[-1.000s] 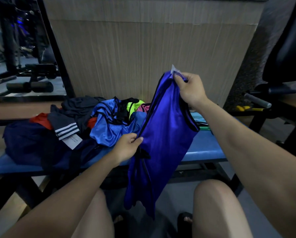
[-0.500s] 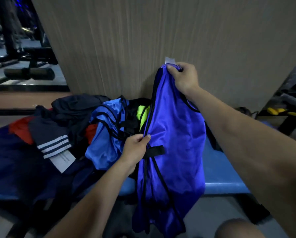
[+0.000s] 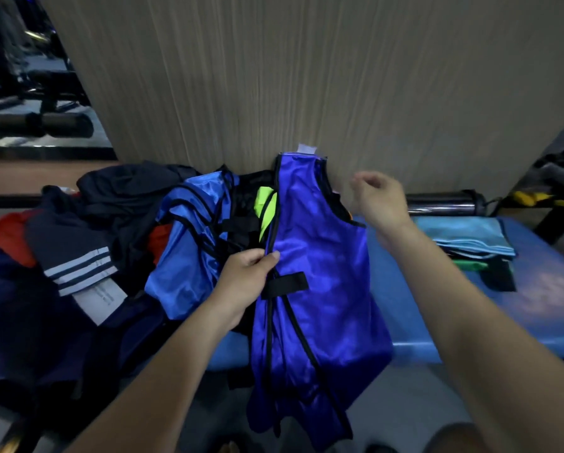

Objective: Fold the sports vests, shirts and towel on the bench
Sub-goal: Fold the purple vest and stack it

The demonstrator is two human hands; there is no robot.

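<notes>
A shiny royal-blue sports vest point(image 3: 320, 289) with black trim lies lengthwise across the blue bench point(image 3: 535, 305), its lower part hanging over the front edge. My left hand point(image 3: 248, 279) pinches its left edge beside a black strap. Just right of the vest's shoulder, my right hand point(image 3: 377, 199) hovers with loose fingers and holds nothing. To the left lies a heap of clothes: a lighter blue vest point(image 3: 189, 250), a neon-green piece point(image 3: 266, 207), dark shirts point(image 3: 127, 197) and a navy garment with white stripes point(image 3: 74, 259).
A stack of folded items with a light-blue towel point(image 3: 470, 240) on top sits at the bench's right end. A wood-grain wall point(image 3: 307, 76) rises right behind the bench. Gym equipment stands at far left and far right.
The vest has come down from hanging in the air onto the bench. My right hand has let go of its top corner and moved off to the right. The left hand keeps its grip.
</notes>
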